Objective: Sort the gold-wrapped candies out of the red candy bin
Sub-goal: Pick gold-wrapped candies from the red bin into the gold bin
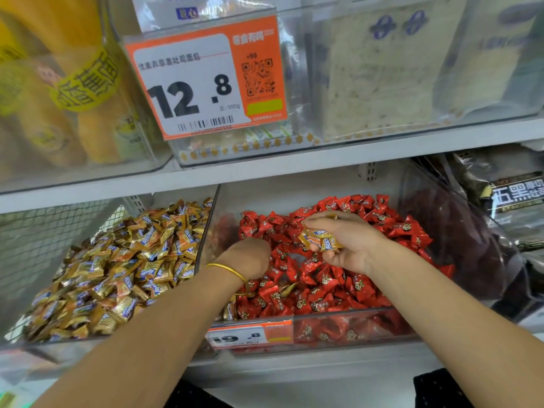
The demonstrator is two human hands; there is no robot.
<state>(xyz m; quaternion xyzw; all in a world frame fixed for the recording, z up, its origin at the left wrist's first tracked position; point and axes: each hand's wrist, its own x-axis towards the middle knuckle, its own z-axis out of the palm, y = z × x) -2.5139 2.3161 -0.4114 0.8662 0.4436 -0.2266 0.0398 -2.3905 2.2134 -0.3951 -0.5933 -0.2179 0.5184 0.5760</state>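
A clear bin [338, 328] on the lower shelf is full of red-wrapped candies [338, 278]. My right hand [350, 242] hovers over its middle and grips several gold-wrapped candies [321, 238]. My left hand [250, 257], with a gold bangle at the wrist, reaches down into the left part of the red pile; its fingertips are buried among the wrappers, so what they hold is hidden. A few stray gold candies [231, 310] lie at the red bin's front left corner. To the left, a second clear bin [206, 228] is heaped with gold-wrapped candies [123, 266].
An orange price tag [250, 337] hangs on the red bin's front wall. Dark packaged goods [471, 245] fill the bin to the right. The shelf above [265, 169] carries clear bins of bread and a large orange 12.8 price card [206, 81].
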